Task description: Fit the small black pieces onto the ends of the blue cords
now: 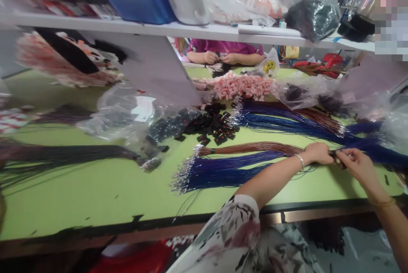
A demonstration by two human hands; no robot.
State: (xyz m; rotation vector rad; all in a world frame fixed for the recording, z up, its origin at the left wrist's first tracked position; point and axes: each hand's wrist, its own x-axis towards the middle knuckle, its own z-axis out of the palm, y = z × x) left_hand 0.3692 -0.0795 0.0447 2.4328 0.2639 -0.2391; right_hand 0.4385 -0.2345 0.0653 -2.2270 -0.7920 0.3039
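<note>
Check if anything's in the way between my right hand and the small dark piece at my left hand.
Nothing visible is: the right hand has its fingertips at the dark piece, beside the left hand.

Left arm (274, 179) stretched toward three o'clock, left hand (317, 153) curled just beside the right hand (361, 169), whose fingers (348, 160) pinch inward.

The green table (95, 196) bears blue wires (219, 173), brown wires (255, 148), black pieces (215, 124), pink pieces (244, 86) and a plastic bag (110, 111).
</note>
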